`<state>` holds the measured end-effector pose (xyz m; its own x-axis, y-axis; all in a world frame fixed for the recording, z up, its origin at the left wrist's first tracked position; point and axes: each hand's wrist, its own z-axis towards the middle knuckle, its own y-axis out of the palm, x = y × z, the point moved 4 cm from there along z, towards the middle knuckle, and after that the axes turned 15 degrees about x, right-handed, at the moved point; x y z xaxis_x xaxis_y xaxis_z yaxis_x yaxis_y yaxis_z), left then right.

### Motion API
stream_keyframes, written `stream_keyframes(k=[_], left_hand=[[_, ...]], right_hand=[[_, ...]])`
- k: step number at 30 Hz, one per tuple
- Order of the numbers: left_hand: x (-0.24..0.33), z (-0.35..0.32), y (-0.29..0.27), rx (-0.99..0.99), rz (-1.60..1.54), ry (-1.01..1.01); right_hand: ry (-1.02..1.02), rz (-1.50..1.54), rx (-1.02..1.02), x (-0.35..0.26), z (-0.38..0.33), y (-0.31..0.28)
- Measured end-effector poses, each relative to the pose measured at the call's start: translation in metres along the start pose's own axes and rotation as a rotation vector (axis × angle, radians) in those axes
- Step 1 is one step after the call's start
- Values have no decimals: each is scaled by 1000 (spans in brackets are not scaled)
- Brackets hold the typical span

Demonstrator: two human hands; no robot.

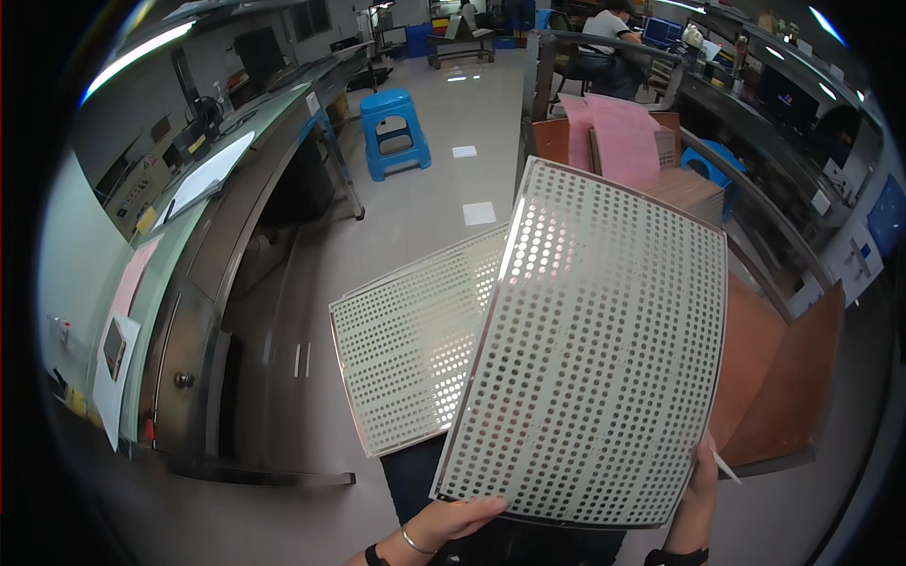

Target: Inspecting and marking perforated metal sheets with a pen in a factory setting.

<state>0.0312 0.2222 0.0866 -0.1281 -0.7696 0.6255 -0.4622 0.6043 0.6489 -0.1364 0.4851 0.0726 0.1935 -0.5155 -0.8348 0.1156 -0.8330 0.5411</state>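
Note:
A large pale panel point(604, 358), like a circuit board panel with rows of round, partly shiny dots, is tilted up in front of me. My left hand point(462, 519) grips its lower left corner, thumb on the face and the other fingers hidden behind. My right hand point(701, 472) holds its lower right edge, with most fingers out of sight behind it. A thin white pointed thing point(726, 469) sticks out beside the right hand; its kind is unclear. A similar dotted panel point(406, 340) lies lower to the left, partly covered by the held one, above my dark trousers.
To the right, a metal-framed rack point(783, 245) carries brown boards point(788, 377), stacked panels point(694, 193) and pink sheets point(623, 141). A long workbench point(203, 236) with papers runs along the left. A blue stool point(393, 132) stands ahead; a person point(609, 47) sits farther back.

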Motion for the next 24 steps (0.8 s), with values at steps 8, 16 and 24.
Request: stream_keyframes(k=[8,16,24], left_hand=[[-10,39,21,-184,-45,-16],[-14,48,27,-209,173,-117],[-3,56,35,-167,431,-133]], right_hand=[[-111,19,166,-21,12,5],[-142,59,166,-37,20,-2],[-130,94,165,-40,31,-2]])
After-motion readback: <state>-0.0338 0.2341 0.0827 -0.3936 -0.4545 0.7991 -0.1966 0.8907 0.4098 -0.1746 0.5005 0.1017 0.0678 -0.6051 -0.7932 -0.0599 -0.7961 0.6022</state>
